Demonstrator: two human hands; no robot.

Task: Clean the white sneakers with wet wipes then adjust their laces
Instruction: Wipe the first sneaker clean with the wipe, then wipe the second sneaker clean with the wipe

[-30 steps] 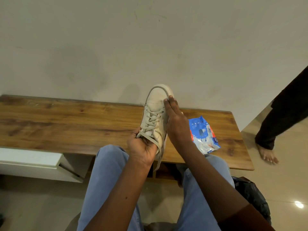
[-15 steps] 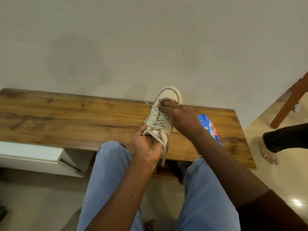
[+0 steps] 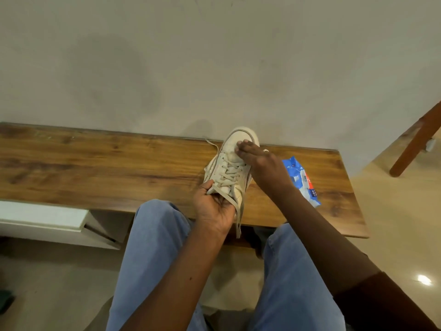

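Observation:
A white sneaker (image 3: 230, 169) stands tilted on the wooden bench (image 3: 95, 168), toe towards the wall. My left hand (image 3: 214, 209) grips its heel end, with a loose lace (image 3: 237, 218) hanging below the fingers. My right hand (image 3: 265, 168) lies over the toe cap, fingertips pressed flat on it. A small white bit shows at its knuckles; whether a wipe is under the hand is hidden. The blue wet wipes pack (image 3: 303, 180) lies on the bench just right of my right wrist. Only one sneaker is in view.
The bench runs along a plain wall. A white drawer unit (image 3: 43, 218) sits under its left part. A brown wooden leg (image 3: 415, 149) stands on the tiled floor at the far right. My knees in blue jeans (image 3: 152, 247) are close to the bench edge.
My right hand slid from the sneaker's right side across the laces to the toe cap. The sneaker tipped so its laces face up. The other person's leg at the right left the view.

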